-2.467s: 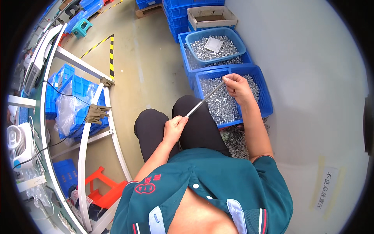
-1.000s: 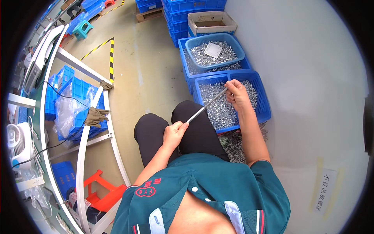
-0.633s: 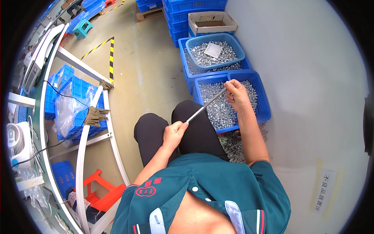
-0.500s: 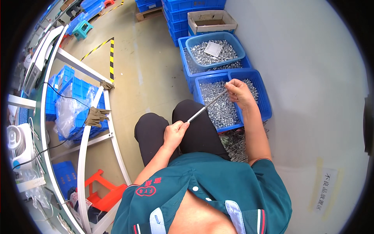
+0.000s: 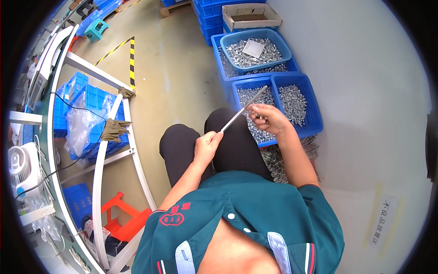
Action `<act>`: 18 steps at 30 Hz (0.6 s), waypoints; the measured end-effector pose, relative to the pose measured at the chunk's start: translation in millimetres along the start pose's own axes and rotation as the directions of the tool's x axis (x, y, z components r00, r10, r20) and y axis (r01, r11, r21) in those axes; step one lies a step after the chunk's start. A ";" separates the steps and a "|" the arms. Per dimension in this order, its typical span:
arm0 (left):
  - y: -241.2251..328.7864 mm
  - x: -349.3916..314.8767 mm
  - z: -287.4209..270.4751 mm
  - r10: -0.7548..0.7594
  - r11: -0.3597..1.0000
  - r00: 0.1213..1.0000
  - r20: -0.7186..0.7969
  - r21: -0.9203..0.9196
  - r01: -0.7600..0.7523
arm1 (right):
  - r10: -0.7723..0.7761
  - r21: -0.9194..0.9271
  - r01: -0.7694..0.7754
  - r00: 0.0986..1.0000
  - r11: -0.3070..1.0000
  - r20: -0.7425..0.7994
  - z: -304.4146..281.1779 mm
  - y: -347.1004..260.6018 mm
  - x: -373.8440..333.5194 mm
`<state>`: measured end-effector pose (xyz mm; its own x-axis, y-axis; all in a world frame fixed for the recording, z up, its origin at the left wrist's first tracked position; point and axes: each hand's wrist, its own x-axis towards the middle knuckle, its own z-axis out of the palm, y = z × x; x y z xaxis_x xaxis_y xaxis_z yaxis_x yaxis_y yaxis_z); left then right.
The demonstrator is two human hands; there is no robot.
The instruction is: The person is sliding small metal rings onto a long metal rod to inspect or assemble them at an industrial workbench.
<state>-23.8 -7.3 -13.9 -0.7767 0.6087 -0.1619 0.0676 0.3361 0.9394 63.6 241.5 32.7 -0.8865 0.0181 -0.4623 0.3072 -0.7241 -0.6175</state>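
My left hand (image 5: 207, 147) is closed on the near end of a thin metal rod (image 5: 236, 119). The rod slants up and away to the right, and its far tip lies over the blue divided basket. Just right of the rod's middle is my right hand (image 5: 270, 120), with loosely bent fingers a little apart. Its index fingertip is close to the rod; whether the two touch I cannot tell. Beneath, the blue divided basket (image 5: 315, 119) holds many small shiny metal parts (image 5: 292, 105) in both compartments.
Behind it, a light blue basin (image 5: 288, 54) of metal parts, topped by a white card (image 5: 253, 48), rests in another blue crate. Bundled thin rods (image 5: 283, 166) lie by my right thigh. A pale wall (image 5: 360, 105) rises at right; a white-framed bench (image 5: 98, 196) stands left.
My right hand has left the rod's far tip and come nearer to me, its fingers loosening. The rod now points more steeply away. My left hand keeps its grip.
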 end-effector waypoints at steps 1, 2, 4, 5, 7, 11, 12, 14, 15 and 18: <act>1.4 1.3 2.9 0.011 1.000 1.000 0.008 -0.021 -0.011 | -0.047 0.119 0.052 0.998 0.992 -0.049 -17.0 2.7 2.5; 1.6 1.2 3.2 0.007 1.000 1.000 0.011 -0.025 -0.006 | -0.083 0.234 0.104 0.992 0.967 -0.097 -23.5 4.3 5.9; 2.7 0.6 2.9 -0.001 0.999 1.000 0.017 -0.043 0.002 | -0.098 0.458 0.157 0.984 0.875 -0.152 -36.1 7.3 12.6; 3.0 0.5 2.2 -0.005 0.998 1.000 0.021 -0.058 0.006 | -0.028 0.394 0.131 0.966 0.910 -0.257 -40.8 11.1 17.2; 3.9 3.7 7.5 0.029 0.998 0.999 0.037 -0.052 -0.027 | 0.081 0.366 0.047 0.941 0.929 -0.327 -89.3 29.6 31.9; 4.0 0.9 3.7 0.013 1.000 1.000 0.007 -0.023 -0.013 | 0.035 0.376 0.112 0.931 0.920 -0.363 -79.8 33.9 30.9; 4.2 -0.4 2.2 0.025 0.999 1.000 0.006 -0.025 -0.024 | 0.005 0.364 0.128 0.939 0.922 -0.343 -70.0 30.5 28.2; 5.3 0.0 2.3 0.005 1.000 1.000 0.017 -0.030 -0.004 | -0.018 0.352 0.139 0.945 0.926 -0.327 -64.4 24.5 24.6; 5.9 -0.1 2.3 -0.017 0.999 1.000 0.026 -0.036 0.018 | -0.055 0.372 0.150 0.965 0.916 -0.255 -68.6 24.0 23.8; 5.6 -0.8 1.4 -0.008 0.999 1.000 0.015 -0.032 0.008 | -0.091 0.378 0.175 0.969 0.909 -0.230 -58.1 18.2 20.2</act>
<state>-22.0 -4.9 -9.0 -0.7675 0.6171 -0.1738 0.0408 0.3176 0.9473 71.3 268.8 -24.9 -0.8072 0.2418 -0.5385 -0.0065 -0.9158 -0.4015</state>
